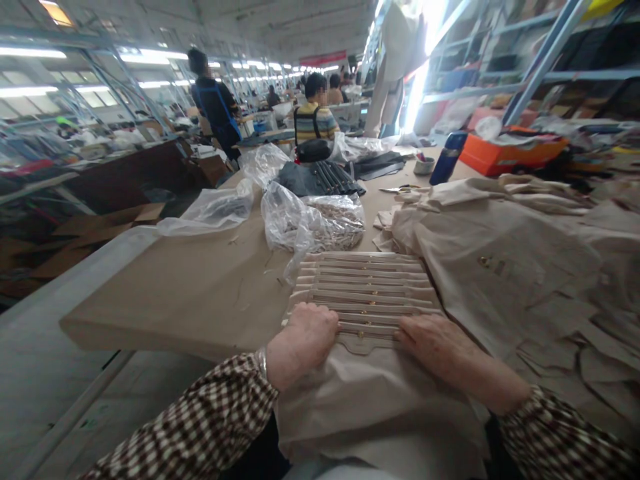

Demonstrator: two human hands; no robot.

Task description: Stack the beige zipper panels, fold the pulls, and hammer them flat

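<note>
Basically, overlapped beige zippered pieces (370, 290) lie centre frame on the table (165, 293), zip lines running left-right, rows stepping up the frame away from the hands. Left hand (303, 343) closed, fingers curled onto the front piece (375, 383) near its left end; right hand (437, 343) likewise gripping near its right end; thumbs hidden. Neither hand clearly nearer, both touching. Long axis of each zip spans hand to hand; front piece lies between them and drapes to bottom centre; remaining rows sit above. Beige fabric pile (510, 260) just beside, right of frame.
</note>
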